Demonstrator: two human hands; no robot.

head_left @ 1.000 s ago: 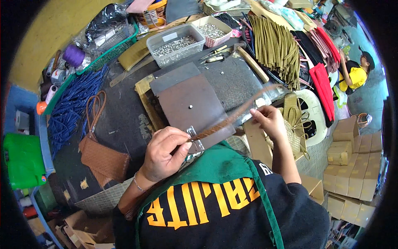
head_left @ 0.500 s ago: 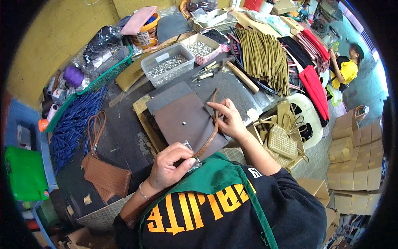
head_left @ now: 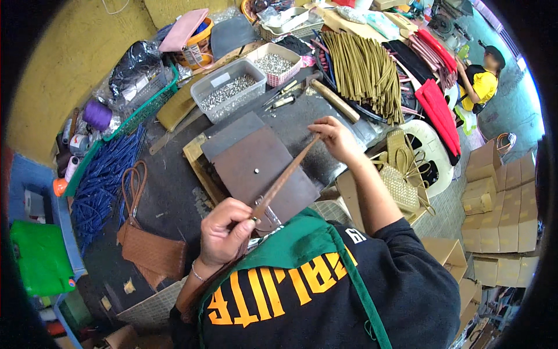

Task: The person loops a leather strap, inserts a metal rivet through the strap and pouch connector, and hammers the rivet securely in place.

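My left hand pinches one end of a narrow brown leather strap above the lower edge of a dark brown pad. My right hand pinches the strap farther up, holding it taut diagonally across the pad. A small shiny metal fitting shows just right of my left hand, partly hidden. A small pale piece lies on the pad. A brown woven pouch with handles rests at the left.
Blue cords, a tub of small metal pieces, a wooden-handled hammer and olive strips surround the work. Woven bags lie at the right. A person in yellow sits beyond, past stacked cartons.
My right hand first swung leftward, then moved up and right along the strap, which is now straight and angled more steeply than at the start. My left hand has shifted slightly down.
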